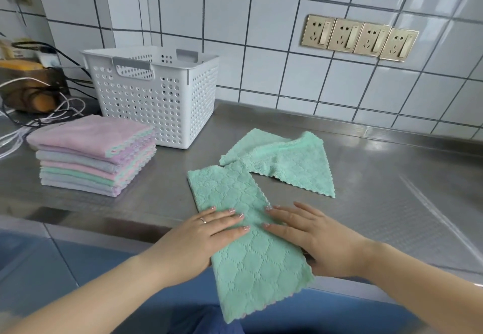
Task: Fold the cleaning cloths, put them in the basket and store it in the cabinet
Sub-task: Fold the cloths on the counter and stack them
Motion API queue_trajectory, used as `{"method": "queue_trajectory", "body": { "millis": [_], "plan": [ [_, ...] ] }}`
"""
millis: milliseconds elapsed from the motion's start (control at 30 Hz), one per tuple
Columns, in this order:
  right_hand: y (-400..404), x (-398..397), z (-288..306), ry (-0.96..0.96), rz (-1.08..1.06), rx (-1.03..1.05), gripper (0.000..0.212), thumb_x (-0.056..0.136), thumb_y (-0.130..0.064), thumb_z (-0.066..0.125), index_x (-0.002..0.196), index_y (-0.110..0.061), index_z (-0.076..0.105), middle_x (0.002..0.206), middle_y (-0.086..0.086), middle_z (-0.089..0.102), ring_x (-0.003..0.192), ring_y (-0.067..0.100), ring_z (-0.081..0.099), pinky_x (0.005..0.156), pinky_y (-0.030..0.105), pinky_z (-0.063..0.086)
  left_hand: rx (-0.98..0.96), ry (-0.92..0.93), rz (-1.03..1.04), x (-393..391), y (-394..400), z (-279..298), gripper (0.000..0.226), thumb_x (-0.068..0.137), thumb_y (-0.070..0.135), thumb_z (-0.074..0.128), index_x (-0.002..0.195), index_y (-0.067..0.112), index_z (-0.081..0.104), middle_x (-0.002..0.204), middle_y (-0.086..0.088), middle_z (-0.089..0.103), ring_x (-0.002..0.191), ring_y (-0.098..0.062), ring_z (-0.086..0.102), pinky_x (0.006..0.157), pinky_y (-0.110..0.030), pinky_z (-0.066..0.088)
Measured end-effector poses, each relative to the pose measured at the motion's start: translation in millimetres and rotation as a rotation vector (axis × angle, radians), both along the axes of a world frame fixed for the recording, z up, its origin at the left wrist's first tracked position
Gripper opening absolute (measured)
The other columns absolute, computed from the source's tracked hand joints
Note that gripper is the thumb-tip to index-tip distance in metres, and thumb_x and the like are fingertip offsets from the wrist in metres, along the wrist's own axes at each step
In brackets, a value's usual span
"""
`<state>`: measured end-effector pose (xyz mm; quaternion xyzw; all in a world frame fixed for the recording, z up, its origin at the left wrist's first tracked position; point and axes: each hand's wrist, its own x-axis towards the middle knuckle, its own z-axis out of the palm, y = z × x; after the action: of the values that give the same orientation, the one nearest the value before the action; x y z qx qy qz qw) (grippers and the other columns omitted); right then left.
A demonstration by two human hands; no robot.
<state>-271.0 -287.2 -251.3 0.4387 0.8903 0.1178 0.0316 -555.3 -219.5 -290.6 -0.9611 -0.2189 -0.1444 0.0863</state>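
Observation:
A green cloth (235, 192), folded into a long strip, lies on the steel counter (366, 177) with its near end hanging over the front edge. My left hand (198, 237) lies flat on its left side, fingers straight. My right hand (311, 231) rests flat on the right edge, fingertips on the cloth. A second green cloth (285, 161) lies loosely spread just behind. A stack of folded pink, grey and green cloths (91, 156) stands at the left. A white perforated basket (154, 93) stands behind the stack, its inside hidden.
Cables (39, 114) and a wooden object (31, 88) crowd the far left of the counter. A tiled wall with a row of gold sockets (358, 37) rises behind. The counter's right half is bare steel.

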Motion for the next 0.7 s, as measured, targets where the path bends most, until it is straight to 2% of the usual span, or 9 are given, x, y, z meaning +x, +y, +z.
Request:
{"method": "queue_trajectory", "body": {
  "millis": [133, 200, 300, 367, 433, 500, 600, 667, 700],
  "plan": [
    [6.6, -21.3, 2.1, 0.29, 0.013, -0.005, 0.046, 0.087, -0.03, 0.049, 0.134, -0.03, 0.049, 0.143, -0.003, 0.047, 0.13, 0.013, 0.046, 0.111, 0.037, 0.033, -0.038, -0.029, -0.026, -9.0, 1.0, 9.6, 0.079, 0.067, -0.003, 0.022, 0.137, 0.027, 0.039, 0.139, 0.008, 0.051, 0.13, -0.009, 0.045, 0.11, -0.031, 0.032],
    [5.8, -31.1, 7.8, 0.582, -0.034, -0.049, 0.032, 0.086, -0.022, 0.058, 0.116, -0.027, 0.063, 0.125, -0.008, 0.062, 0.114, 0.005, 0.058, 0.098, 0.029, 0.047, -0.208, -0.156, -0.009, -13.9, 0.1, 12.3, 0.076, 0.074, -0.004, 0.028, 0.136, 0.039, 0.04, 0.135, 0.013, 0.054, 0.126, -0.007, 0.048, 0.107, -0.02, 0.031],
    [6.0, -57.7, 23.9, 0.993, -0.18, -0.176, 0.048, 0.078, 0.006, 0.06, 0.1, -0.036, 0.068, 0.093, -0.017, 0.07, 0.094, 0.0, 0.065, 0.078, 0.021, 0.052, -0.554, -0.46, 0.049, -22.5, -5.8, 18.4, 0.074, 0.09, 0.007, 0.049, 0.131, 0.064, 0.025, 0.127, 0.032, 0.053, 0.117, 0.005, 0.053, 0.096, -0.012, 0.039],
    [21.0, -74.0, 23.3, 1.288, -0.4, -0.196, 0.047, 0.088, 0.007, 0.051, 0.112, -0.033, 0.061, 0.092, -0.007, 0.068, 0.102, 0.019, 0.063, 0.079, 0.021, 0.051, -0.649, -0.64, 0.095, -24.1, -8.9, 24.6, 0.081, 0.09, 0.006, 0.057, 0.128, 0.069, 0.021, 0.114, 0.03, 0.061, 0.105, 0.007, 0.059, 0.088, -0.012, 0.043],
    [35.2, -79.8, 21.8, 1.313, -0.475, -0.17, 0.025, 0.092, -0.014, 0.053, 0.099, -0.036, 0.063, 0.082, 0.009, 0.064, 0.081, 0.031, 0.06, 0.074, 0.036, 0.051, -0.7, -0.811, 0.16, -20.7, -5.8, 28.6, 0.076, 0.09, 0.009, 0.058, 0.129, 0.065, 0.027, 0.105, 0.016, 0.067, 0.089, 0.006, 0.061, 0.081, -0.01, 0.043],
    [43.3, -83.7, 17.2, 1.247, -0.527, -0.192, 0.013, 0.087, -0.029, 0.063, 0.078, -0.028, 0.053, 0.068, 0.0, 0.05, 0.062, 0.017, 0.044, 0.059, 0.029, 0.04, -0.754, -0.972, 0.211, -17.7, 3.0, 31.3, 0.066, 0.087, 0.025, 0.058, 0.133, 0.06, 0.025, 0.102, 0.003, 0.068, 0.079, 0.003, 0.058, 0.078, -0.017, 0.045],
    [57.3, -82.3, 15.8, 1.326, -0.608, -0.22, 0.042, 0.085, -0.032, 0.067, 0.113, -0.04, 0.038, 0.088, -0.013, 0.052, 0.084, 0.01, 0.053, 0.075, 0.025, 0.045, -0.768, -0.927, 0.36, -15.7, 19.5, 32.8, 0.082, 0.09, 0.028, 0.056, 0.127, 0.074, -0.001, 0.085, -0.018, 0.059, 0.065, -0.022, 0.053, 0.066, -0.035, 0.047],
    [63.8, -83.7, 15.4, 1.266, -0.641, -0.258, 0.071, 0.086, -0.03, 0.067, 0.136, -0.047, 0.02, 0.098, -0.018, 0.049, 0.097, 0.008, 0.051, 0.081, 0.021, 0.042, -0.793, -0.83, 0.419, -15.1, 25.0, 35.3, 0.092, 0.091, 0.022, 0.057, 0.126, 0.073, -0.011, 0.095, -0.008, 0.064, 0.076, -0.025, 0.062, 0.075, -0.037, 0.051],
    [64.3, -85.0, 16.5, 1.198, -0.656, -0.279, 0.076, 0.087, -0.029, 0.066, 0.14, -0.047, 0.015, 0.101, -0.018, 0.05, 0.096, 0.008, 0.052, 0.078, 0.018, 0.04, -0.819, -0.78, 0.438, -13.8, 24.9, 37.4, 0.092, 0.092, 0.022, 0.057, 0.126, 0.071, -0.013, 0.103, 0.008, 0.062, 0.08, -0.014, 0.063, 0.078, -0.026, 0.05]
  ]
}}
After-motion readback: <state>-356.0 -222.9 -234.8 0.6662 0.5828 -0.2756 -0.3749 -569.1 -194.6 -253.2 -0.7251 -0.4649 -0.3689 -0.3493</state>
